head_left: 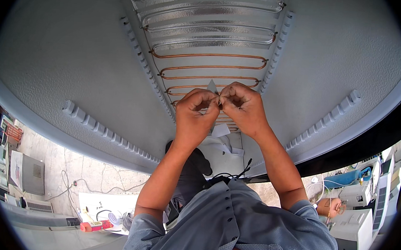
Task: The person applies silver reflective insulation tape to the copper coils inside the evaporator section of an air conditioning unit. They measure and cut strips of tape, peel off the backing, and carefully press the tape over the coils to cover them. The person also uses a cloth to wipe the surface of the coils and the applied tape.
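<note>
Both my hands are raised in front of the copper tubing (pixel 210 57), fingertips pinched and meeting. A thin silver-grey strip (pixel 212 86), which looks like foil tape, has a pointed corner sticking up where they meet. My left hand (pixel 195 113) pinches it from one side, thumb against forefinger. From the other side my right hand (pixel 246 108) pinches at the same spot, its fingers curled into a ring. My fingers hide most of the strip. Wide silver foil strips (pixel 208 15) lie behind the upper loops of tubing, while the lower loops are bare copper.
White walls of a refrigerator-like cabinet rise on both sides, with notched rails (pixel 142 60). White paper-like pieces (pixel 220 130) lie below my hands. Behind me are a red-and-white tool (pixel 96 225), a blue cylinder (pixel 343 179), white appliance units (pixel 352 231) and loose cables on the floor.
</note>
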